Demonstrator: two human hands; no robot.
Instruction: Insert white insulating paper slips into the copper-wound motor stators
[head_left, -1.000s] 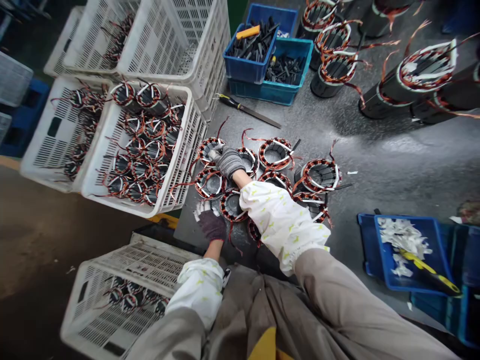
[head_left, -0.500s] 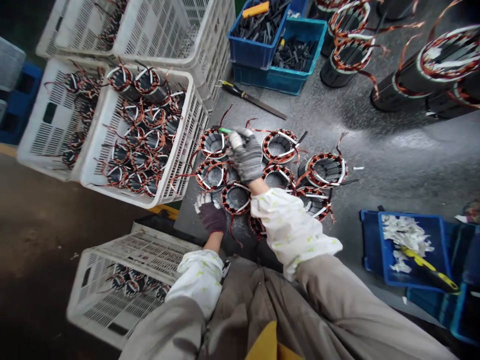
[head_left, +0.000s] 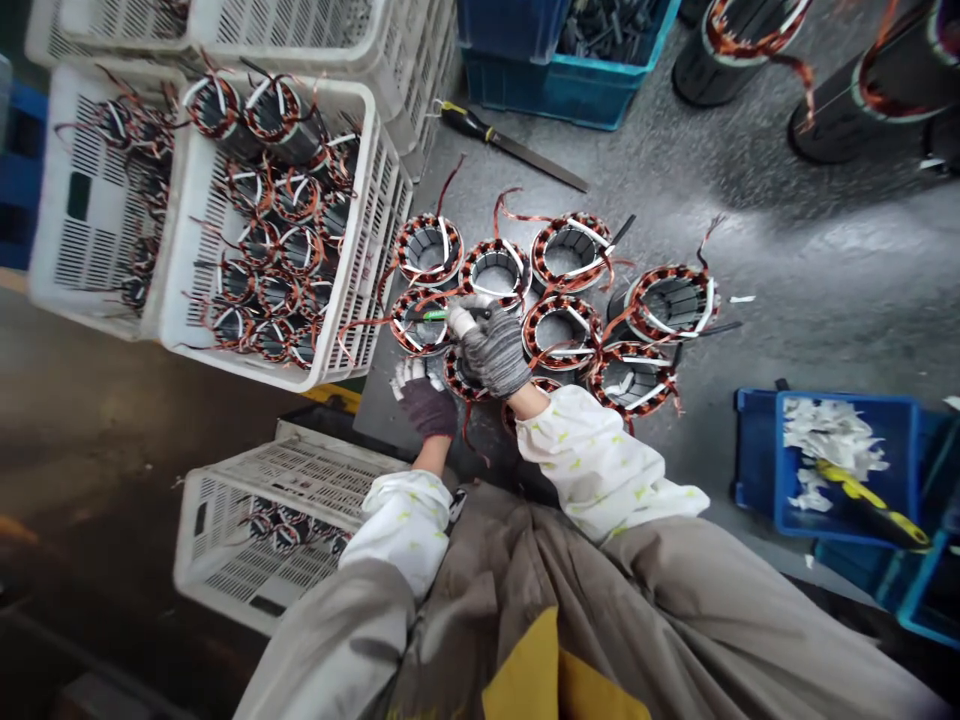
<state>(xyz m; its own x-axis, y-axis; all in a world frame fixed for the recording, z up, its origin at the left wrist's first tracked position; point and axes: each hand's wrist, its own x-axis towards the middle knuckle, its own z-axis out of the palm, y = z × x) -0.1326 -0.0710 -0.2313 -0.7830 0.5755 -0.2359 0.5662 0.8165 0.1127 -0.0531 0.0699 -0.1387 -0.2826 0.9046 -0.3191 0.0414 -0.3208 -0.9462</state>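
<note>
Grey bench: right hand, clamped on a green tool, has dropped from twelve o'clock stator to nearer stator; left hand rests flat, fingers apart.

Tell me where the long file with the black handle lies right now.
The file lies on the grey bench top, upper centre, between the teal bin and the wound stators.

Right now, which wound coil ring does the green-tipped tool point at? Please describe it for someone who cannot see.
Start at the grey table, where a cluster of copper-wound rings stands beside the full white crate. The coil ring is the cluster's left-most in the middle row, just above the left hand. Only this ring has the right hand's green tool tip over it.
</note>
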